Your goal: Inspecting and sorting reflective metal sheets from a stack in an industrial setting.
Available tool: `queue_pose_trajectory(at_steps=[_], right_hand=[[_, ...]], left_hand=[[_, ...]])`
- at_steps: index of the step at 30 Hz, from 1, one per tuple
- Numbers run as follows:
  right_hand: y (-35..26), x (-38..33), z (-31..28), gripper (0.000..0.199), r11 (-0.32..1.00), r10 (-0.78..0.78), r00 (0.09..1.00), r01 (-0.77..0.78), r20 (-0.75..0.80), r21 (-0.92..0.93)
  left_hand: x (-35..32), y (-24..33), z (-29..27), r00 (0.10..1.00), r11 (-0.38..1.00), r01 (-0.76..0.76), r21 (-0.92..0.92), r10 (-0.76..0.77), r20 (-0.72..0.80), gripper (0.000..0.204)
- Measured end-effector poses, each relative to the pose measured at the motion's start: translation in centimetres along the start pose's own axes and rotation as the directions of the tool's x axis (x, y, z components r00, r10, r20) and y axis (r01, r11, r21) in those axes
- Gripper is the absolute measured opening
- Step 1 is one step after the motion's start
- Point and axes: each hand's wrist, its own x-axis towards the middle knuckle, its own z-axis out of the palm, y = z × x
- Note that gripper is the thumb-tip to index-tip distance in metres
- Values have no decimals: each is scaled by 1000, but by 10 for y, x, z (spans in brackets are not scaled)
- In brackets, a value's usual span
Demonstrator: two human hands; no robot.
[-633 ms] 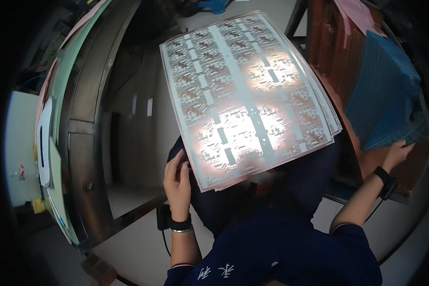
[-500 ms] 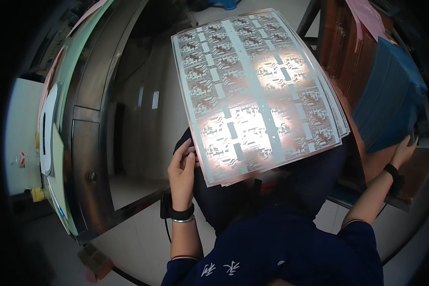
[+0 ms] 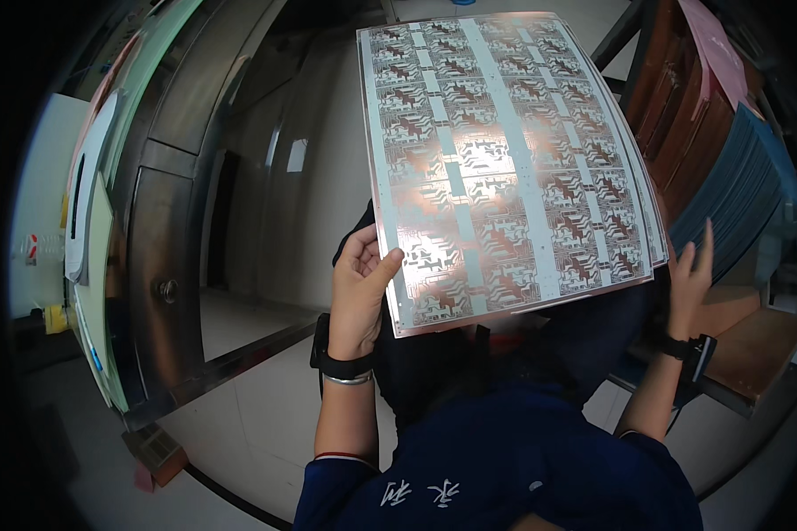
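A stack of copper-clad circuit board panels (image 3: 522, 177), patterned with shiny traces, lies across my lap. My left hand (image 3: 363, 279) grips the stack's near left edge, thumb on top and fingers curled at the side, partly hidden. Just off the right edge of the stack is my right hand (image 3: 691, 283), its fingers apart and nothing in it. Behind that hand stands a tightly packed row of blue sheets (image 3: 744, 199), leaning on edge next to brown boards (image 3: 673, 106).
To my left is a metal cabinet (image 3: 161, 230) with a round knob, papers (image 3: 93, 195) standing along it. A pink sheet (image 3: 715, 49) sticks up among the brown boards. At right is a brown wooden ledge (image 3: 753, 354). A small box (image 3: 158, 451) sits on the floor.
My right hand has come away from the blue sheets toward the panel stack. My left thumb now lies over the top panel's edge. In view, the stack has shifted to the right.
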Motion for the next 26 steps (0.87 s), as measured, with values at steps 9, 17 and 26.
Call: queue_pose_trajectory(at_steps=[9,17,26], right_hand=[[-78,-7,52,40,945,-326,895,318,304,75],[-74,-23,60,37,931,-291,837,359,464,-63],[-78,-21,62,36,921,-310,834,382,456,-72]], left_hand=[[1,-1,-18,996,977,-58,206,72,-58,28],[-46,90,-21,775,528,-431,732,632,0,31],[-120,227,-116,139,51,517,854,980,-142,15]])
